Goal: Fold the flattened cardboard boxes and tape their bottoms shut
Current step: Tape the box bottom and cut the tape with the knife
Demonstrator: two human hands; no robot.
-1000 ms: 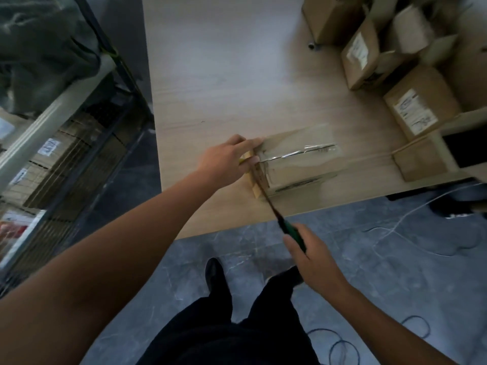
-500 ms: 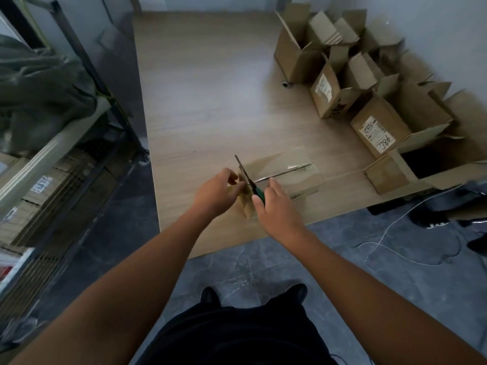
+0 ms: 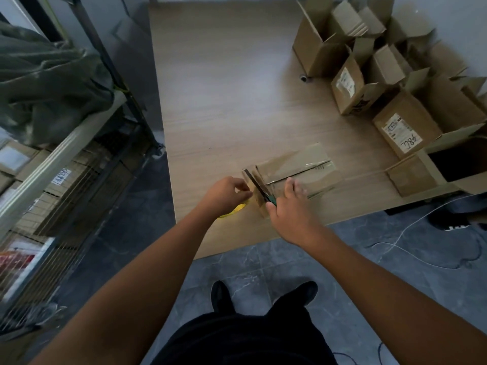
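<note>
The cardboard box (image 3: 303, 167) being worked on lies on the wooden table (image 3: 224, 101), close to its near edge and right of the middle. Its closed flaps face up, and shiny clear tape (image 3: 290, 162) covers the seam that runs along its length.

The left hand (image 3: 224, 197) is at the box's left end. Its fingers are curled and its fingertips are drawn together against the cardboard. A yellow tape roll (image 3: 235, 209) shows under the palm, lying on the table, and the hand appears to hold it. How much of the roll it grips is hidden.

The right hand (image 3: 291, 209) grips a pair of scissors (image 3: 259, 189) by the green handle, between thumb and palm. The dark blades point away from the person, across the box's left end, between the 2 hands. The other fingers of this hand reach forward and rest on top of the box. Whether the blades stand apart or together is too blurred to tell.

A cluster of folded boxes (image 3: 350, 88) with their top flaps up fills the table's far right corner and runs down its right edge. Several carry white labels. 1 larger open box (image 3: 421, 169) sits at the right edge, near the taped box but apart from it.

Left of the table stands a metal rack (image 3: 52, 159) with a dark green cloth (image 3: 47, 83) heaped on its shelf. Below the near edge, 2 black shoes (image 3: 221, 293) stand on grey floor tiles, and a white cable (image 3: 411, 225) trails to the right.
</note>
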